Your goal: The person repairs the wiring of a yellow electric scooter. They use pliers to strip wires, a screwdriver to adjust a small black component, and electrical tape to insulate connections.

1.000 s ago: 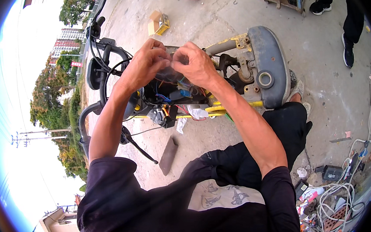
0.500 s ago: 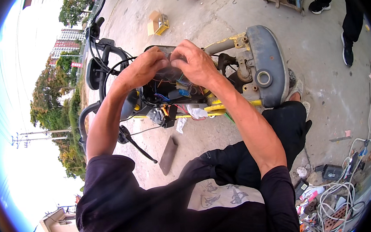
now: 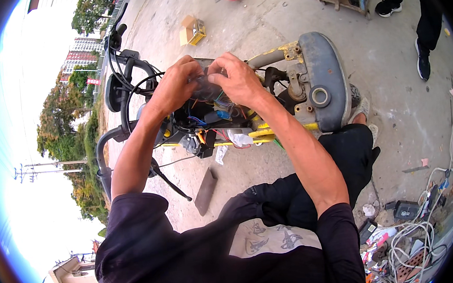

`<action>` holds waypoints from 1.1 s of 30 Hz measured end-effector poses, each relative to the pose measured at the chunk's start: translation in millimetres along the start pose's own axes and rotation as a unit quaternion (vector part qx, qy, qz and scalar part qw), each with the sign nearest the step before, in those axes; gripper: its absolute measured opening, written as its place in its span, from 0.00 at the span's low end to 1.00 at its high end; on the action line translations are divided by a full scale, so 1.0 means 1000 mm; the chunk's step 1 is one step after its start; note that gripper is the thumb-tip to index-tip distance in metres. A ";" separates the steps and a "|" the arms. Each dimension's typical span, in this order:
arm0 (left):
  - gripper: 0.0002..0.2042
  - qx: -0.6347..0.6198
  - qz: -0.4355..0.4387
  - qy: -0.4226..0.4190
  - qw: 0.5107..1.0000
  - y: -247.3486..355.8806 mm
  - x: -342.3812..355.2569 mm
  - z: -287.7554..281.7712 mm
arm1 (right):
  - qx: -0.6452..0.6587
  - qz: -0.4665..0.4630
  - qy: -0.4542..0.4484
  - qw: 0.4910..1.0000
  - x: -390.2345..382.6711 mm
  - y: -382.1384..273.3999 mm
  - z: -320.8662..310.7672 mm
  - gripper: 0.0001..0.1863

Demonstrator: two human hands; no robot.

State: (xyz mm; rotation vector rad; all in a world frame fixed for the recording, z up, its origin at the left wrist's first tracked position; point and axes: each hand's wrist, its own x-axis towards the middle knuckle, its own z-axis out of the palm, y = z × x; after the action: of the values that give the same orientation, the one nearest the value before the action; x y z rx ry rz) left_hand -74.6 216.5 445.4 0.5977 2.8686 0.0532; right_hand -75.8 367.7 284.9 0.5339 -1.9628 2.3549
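A stripped scooter (image 3: 307, 82) filled the upper centre of the frame. Above its open wiring (image 3: 211, 118) both hands, left (image 3: 171, 87) and right (image 3: 238, 79), pinched a clear plastic wrap (image 3: 206, 87) (apparently mid-wrapping). Next seemed to need steady pulling tight around the bundle.

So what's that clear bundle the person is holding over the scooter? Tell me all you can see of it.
The clear plastic-wrapped bundle looks like glossy, crinkled film around coloured wires. Both hands pinch it, the left hand from its left and the right hand from its right, above the stripped scooter frame. Blue, orange and red wires hang beneath it. What is inside it cannot be made out.
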 end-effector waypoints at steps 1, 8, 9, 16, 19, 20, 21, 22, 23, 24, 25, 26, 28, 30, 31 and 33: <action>0.11 0.017 0.015 0.026 0.999 -0.002 -0.001 0.004 | -0.002 -0.001 -0.003 1.000 0.000 0.001 -0.001 0.10; 0.07 -0.064 -0.013 0.056 0.996 -0.001 -0.010 0.006 | 0.001 -0.006 -0.006 1.000 0.001 0.002 -0.002 0.10; 0.07 -0.074 -0.028 0.058 0.995 0.001 -0.010 0.005 | -0.005 -0.011 -0.003 1.000 0.001 0.002 -0.002 0.09; 0.11 -0.189 -0.143 0.045 0.970 -0.007 0.001 0.013 | -0.042 -0.034 0.007 0.999 -0.004 -0.007 -0.001 0.08; 0.09 -0.154 -0.128 0.059 0.978 -0.005 0.000 0.016 | -0.042 -0.029 0.001 0.999 -0.004 -0.008 -0.002 0.09; 0.08 -0.160 -0.140 0.062 0.975 -0.002 0.002 0.016 | -0.042 -0.028 -0.001 0.999 -0.004 -0.008 -0.003 0.09; 0.08 -0.166 -0.153 0.066 0.972 0.002 0.003 0.015 | -0.042 -0.026 0.000 0.999 -0.003 -0.008 -0.004 0.09; 0.08 -0.172 -0.165 0.070 0.969 0.005 0.003 0.015 | -0.042 -0.025 0.001 0.999 -0.003 -0.007 -0.004 0.09; 0.07 -0.155 -0.162 0.078 0.971 0.008 0.002 0.015 | -0.042 -0.023 0.001 0.999 -0.003 -0.007 -0.004 0.09; 0.07 -0.139 -0.158 0.086 0.974 0.010 0.001 0.016 | -0.041 -0.020 0.001 0.999 -0.003 -0.007 -0.004 0.09; 0.07 -0.122 -0.154 0.094 0.976 0.012 0.000 0.016 | -0.039 -0.016 0.001 0.999 -0.003 -0.007 -0.004 0.09; 0.07 -0.099 -0.117 0.102 0.983 0.012 -0.004 0.018 | -0.037 -0.012 0.001 0.999 -0.003 -0.007 -0.004 0.09; 0.05 -0.051 -0.041 0.118 0.991 0.009 -0.011 0.021 | -0.034 -0.012 0.005 0.999 -0.003 -0.006 -0.003 0.09; 0.05 0.005 0.017 0.105 0.994 0.006 -0.014 0.017 | -0.031 -0.011 0.010 0.999 -0.003 -0.004 -0.001 0.09; 0.05 0.033 0.046 0.098 0.994 0.006 -0.016 0.015 | -0.030 -0.011 0.013 0.999 -0.003 -0.003 -0.001 0.09; 0.05 0.035 0.039 0.080 0.995 0.010 -0.017 0.012 | -0.029 -0.012 0.016 0.999 -0.002 -0.004 0.000 0.09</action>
State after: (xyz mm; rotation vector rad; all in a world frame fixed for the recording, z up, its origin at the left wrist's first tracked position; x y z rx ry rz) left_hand -52.9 218.4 437.7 0.7517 3.0105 0.0140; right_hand -72.8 369.0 287.6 0.5106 -1.9926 2.2695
